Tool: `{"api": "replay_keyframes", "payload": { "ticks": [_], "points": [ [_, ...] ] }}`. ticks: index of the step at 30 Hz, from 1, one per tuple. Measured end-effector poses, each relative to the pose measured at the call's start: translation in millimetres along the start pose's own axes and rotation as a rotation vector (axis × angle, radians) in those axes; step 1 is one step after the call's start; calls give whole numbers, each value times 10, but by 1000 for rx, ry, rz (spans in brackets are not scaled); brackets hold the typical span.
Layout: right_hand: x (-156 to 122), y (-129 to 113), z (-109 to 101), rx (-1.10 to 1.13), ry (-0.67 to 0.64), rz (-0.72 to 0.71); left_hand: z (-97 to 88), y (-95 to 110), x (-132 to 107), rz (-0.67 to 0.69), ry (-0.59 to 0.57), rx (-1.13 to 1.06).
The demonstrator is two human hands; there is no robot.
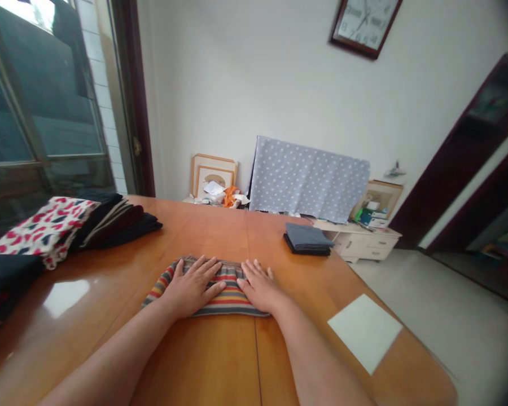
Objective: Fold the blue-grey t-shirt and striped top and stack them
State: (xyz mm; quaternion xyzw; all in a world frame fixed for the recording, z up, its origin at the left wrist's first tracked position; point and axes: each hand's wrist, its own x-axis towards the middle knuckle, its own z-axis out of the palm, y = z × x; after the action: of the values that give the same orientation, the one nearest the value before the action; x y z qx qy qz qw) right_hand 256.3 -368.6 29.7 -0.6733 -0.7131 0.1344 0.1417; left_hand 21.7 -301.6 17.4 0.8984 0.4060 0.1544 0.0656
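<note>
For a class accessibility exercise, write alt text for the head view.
The left hand and right hand press on a folded striped cloth on a wooden table, with folded fabric stacks at left and a folded grey cloth at right.

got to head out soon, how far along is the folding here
Done: the folded grey stack sits squared on the table. In hand: the left hand and right hand press a striped cloth flat. Left: the red-and-white patterned cloth and dark cloths piled at the table's left side.
</note>
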Motion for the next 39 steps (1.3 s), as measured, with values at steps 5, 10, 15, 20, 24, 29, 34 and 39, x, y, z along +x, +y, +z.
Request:
{"api": "replay_keyframes", "payload": {
  "ticks": [5, 10, 15, 20, 24, 29, 34, 39],
  "points": [
    [11, 69, 52, -17, -92, 60, 32, -50, 11, -58, 6, 6],
    [7, 91, 68, 3, -69, 54, 35, -81, 1, -113, 29, 12],
    [53, 211, 155, 109, 153, 95, 30, -43, -23, -129, 40, -26],
    [91, 342, 131, 183, 424, 294, 35, -42, -36, -115, 54, -43],
    [65, 330, 17, 133, 289, 413, 32, -35, -44, -117, 63, -60],
    [52, 252, -64, 308, 144, 458, 8, -22, -55, -126, 59, -101],
    [79, 127, -49, 508, 93, 465, 11, -51, -57, -118, 67, -114],
    [88, 32, -53, 722, 149, 490, 4, -61, -74, -112, 64, -132]
  ]
}}
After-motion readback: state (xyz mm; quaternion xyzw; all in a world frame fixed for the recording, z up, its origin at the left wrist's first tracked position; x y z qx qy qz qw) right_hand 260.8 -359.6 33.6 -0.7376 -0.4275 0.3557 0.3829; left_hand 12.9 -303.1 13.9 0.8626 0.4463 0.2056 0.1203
